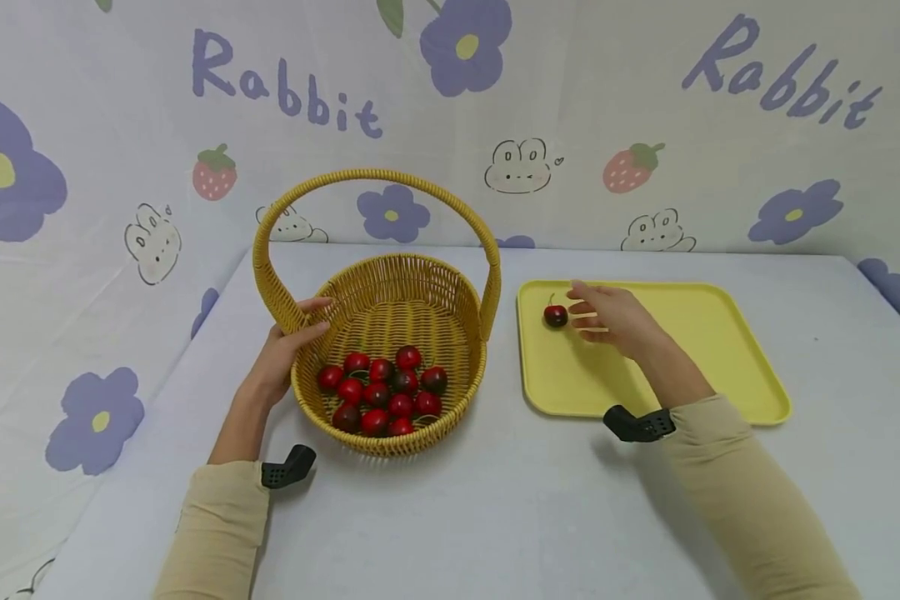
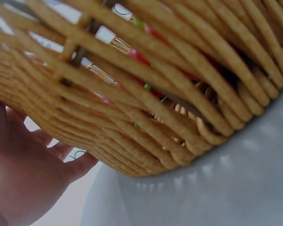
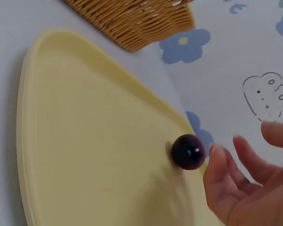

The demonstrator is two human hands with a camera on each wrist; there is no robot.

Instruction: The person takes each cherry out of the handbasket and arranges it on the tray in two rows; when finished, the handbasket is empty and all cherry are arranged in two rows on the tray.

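A woven yellow basket with a tall handle stands left of centre on the table, holding several red and dark cherries. My left hand grips its left rim at the foot of the handle; in the left wrist view the palm and fingers lie against the basket's wall. One dark red cherry lies near the far left corner of a yellow tray. My right hand hovers just right of that cherry, fingers relaxed, apart from it and holding nothing.
The table wears a pale cloth, and a backdrop with flowers, rabbits and strawberries rises behind it. Basket and tray stand a little apart. Black wrist mounts show at both sleeves.
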